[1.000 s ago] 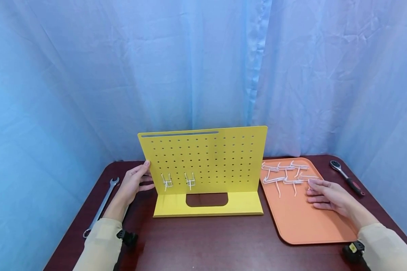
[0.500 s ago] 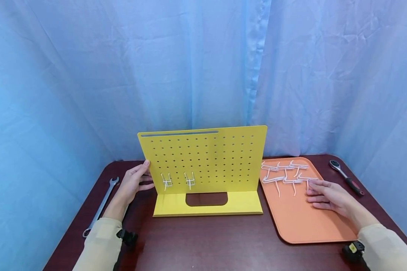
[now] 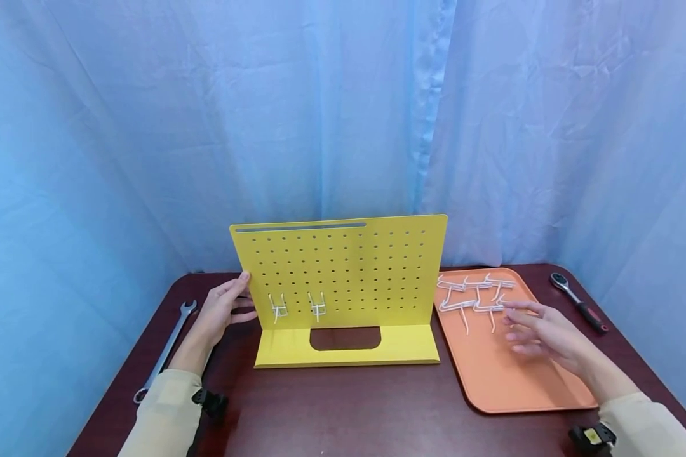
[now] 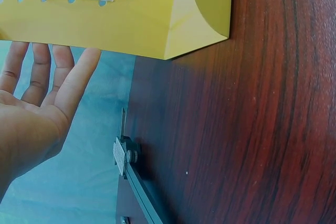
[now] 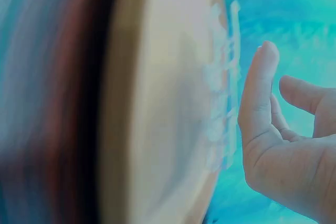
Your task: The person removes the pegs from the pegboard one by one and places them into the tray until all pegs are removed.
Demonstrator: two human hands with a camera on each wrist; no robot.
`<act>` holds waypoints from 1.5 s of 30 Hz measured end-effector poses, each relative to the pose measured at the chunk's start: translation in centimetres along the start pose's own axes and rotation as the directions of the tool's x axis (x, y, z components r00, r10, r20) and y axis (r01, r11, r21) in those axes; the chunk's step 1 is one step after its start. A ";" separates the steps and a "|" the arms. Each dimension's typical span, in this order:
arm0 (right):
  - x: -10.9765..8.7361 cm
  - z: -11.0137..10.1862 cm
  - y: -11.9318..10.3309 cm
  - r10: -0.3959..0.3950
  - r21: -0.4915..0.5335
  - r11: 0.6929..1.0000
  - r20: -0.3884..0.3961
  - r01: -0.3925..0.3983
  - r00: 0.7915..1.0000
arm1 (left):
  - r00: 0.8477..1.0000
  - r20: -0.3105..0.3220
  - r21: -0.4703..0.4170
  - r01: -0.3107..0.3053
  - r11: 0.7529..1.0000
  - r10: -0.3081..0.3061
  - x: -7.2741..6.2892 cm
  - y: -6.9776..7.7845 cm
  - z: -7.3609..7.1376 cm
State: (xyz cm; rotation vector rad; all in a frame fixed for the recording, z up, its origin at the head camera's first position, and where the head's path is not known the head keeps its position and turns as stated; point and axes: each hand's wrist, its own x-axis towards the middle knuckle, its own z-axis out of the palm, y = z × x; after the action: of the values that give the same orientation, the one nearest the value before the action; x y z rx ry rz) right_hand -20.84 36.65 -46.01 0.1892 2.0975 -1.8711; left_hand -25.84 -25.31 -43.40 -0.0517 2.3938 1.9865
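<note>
A yellow pegboard (image 3: 331, 279) stands on its base, with two white wire hooks (image 3: 317, 307) fitted low on its left side. My left hand (image 3: 225, 308) holds the board's left edge, thumb at the front and fingers reaching behind. In the left wrist view the fingers (image 4: 39, 74) run almost straight to that edge. My right hand (image 3: 540, 333) hovers over the orange tray (image 3: 526, 374) with its fingers parted. Several loose white hooks (image 3: 463, 308) lie on the tray; one is mostly hidden behind the right fingertips. The right wrist view is blurred, and nothing shows between those fingers.
A combination wrench (image 3: 164, 352) lies at the table's left side, and a digital caliper (image 4: 126, 156) beside the left forearm. Right of the tray is a ratchet (image 3: 578, 303) with a dark handle. Blue curtains (image 3: 320, 114) hang behind the dark wooden table (image 3: 331, 406).
My right hand has shifted left and now covers most of the hook that showed at its fingertips. The left hand keeps its place on the board. The head view has shifted slightly.
</note>
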 end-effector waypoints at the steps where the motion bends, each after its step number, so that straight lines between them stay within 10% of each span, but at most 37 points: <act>1: -0.3 0.6 -0.5 -0.015 0.006 1.000 0.011 0.014 1.000 | 1.000 0.001 0.001 0.000 1.000 0.000 0.0 0.0 0.0; 18: -1.5 10.7 -5.6 -0.219 0.028 0.975 0.269 0.220 0.938 | 1.000 0.004 -0.002 0.003 1.000 -0.003 0.0 0.1 0.0; 45: 3.4 24.8 -4.2 -0.160 0.248 0.968 0.454 0.048 0.877 | 1.000 0.005 -0.010 -0.006 1.000 0.006 -0.3 0.1 0.0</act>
State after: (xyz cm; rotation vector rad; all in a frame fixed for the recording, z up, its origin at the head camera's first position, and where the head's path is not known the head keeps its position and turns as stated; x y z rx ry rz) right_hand -21.57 11.28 -45.35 -0.3100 1.5882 -1.9737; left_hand -25.57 -25.33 -43.30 -0.0393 2.3833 1.9993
